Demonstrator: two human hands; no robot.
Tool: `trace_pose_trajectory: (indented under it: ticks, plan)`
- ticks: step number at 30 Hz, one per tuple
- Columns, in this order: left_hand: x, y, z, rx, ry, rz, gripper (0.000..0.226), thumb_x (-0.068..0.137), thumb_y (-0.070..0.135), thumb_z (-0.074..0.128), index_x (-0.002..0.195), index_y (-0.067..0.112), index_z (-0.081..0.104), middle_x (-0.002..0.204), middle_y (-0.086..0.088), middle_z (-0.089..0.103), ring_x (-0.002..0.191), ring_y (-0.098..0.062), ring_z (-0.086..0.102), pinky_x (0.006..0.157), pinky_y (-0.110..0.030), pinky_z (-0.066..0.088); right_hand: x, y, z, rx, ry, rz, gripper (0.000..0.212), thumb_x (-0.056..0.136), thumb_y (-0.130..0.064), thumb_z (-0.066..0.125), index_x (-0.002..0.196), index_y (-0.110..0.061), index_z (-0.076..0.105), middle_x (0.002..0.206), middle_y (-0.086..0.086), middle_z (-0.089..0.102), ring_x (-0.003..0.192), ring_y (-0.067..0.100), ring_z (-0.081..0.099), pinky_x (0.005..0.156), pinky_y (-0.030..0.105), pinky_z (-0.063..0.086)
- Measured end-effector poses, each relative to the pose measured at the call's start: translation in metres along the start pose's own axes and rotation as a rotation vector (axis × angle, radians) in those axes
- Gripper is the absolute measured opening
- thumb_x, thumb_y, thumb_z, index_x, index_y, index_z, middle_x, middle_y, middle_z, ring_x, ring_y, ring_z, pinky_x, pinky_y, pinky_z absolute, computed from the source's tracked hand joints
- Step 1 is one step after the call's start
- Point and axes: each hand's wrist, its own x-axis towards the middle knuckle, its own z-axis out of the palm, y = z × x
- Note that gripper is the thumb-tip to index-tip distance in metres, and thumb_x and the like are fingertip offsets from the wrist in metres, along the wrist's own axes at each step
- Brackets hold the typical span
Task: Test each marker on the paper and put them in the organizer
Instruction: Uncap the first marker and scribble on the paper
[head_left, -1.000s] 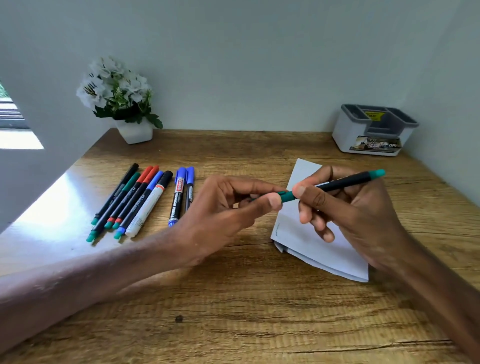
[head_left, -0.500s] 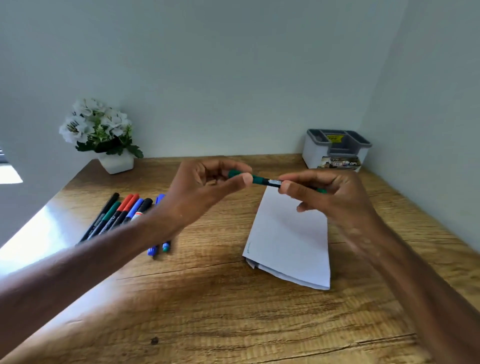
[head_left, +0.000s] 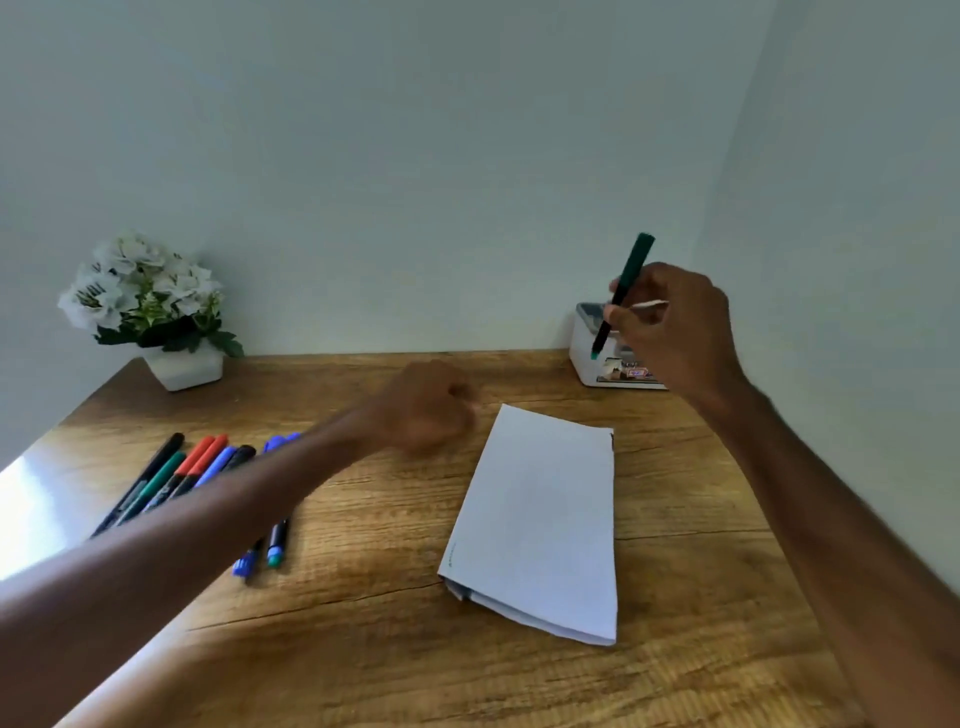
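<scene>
My right hand (head_left: 675, 325) grips a green marker (head_left: 627, 288) near its middle. The marker stands almost upright, capped, with its lower end just above the white and grey organizer (head_left: 583, 358) at the back right. My hand hides most of the organizer. My left hand (head_left: 426, 410) is blurred, with its fingers curled and nothing in it, low over the table left of the folded white paper (head_left: 540, 519). Several markers (head_left: 176, 475) lie in a row on the left, partly under my left forearm.
Two markers (head_left: 274, 548) poke out below my left forearm. A white pot of white flowers (head_left: 150, 312) stands at the back left corner. The wooden table (head_left: 363, 649) meets walls at the back and on the right.
My left hand let go of the green marker and drew back to the left. My right hand carried the marker up and right, over the organizer, and turned it upright.
</scene>
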Motion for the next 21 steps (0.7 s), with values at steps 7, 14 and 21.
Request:
trace_pose_trajectory:
  ticks: [7,14,21]
  plan:
    - [0.005,-0.016,0.021,0.177,0.078,0.139,0.018,0.088,0.009,0.057,0.080,0.013,0.072,0.080,0.003,0.072,0.076,-0.013,0.064,0.072,-0.034,0.054,0.048,0.035,0.019,-0.068,0.072,-0.023,0.025,0.092,-0.012,0.074,0.114,-0.002,0.068,0.106,0.007,0.075,0.088,0.015,0.073,0.072,0.007,0.053]
    - [0.000,-0.005,0.034,0.300,0.198,0.165,0.023,0.092,0.006,0.050,0.088,0.009,0.072,0.095,-0.010,0.072,0.088,-0.027,0.067,0.066,-0.027,0.037,0.038,0.063,0.039,-0.245,-0.069,0.036,0.022,0.091,-0.022,0.074,0.104,-0.004,0.074,0.102,0.012,0.076,0.093,0.026,0.072,0.084,0.036,0.057]
    - [0.000,-0.007,0.033,0.255,0.168,0.171,0.023,0.093,0.006,0.050,0.088,0.008,0.073,0.092,-0.009,0.073,0.084,-0.024,0.066,0.066,-0.028,0.040,0.024,0.057,0.042,-0.215,-0.075,0.059,0.027,0.093,-0.018,0.073,0.114,-0.002,0.074,0.114,0.014,0.075,0.099,0.020,0.067,0.087,0.031,0.050]
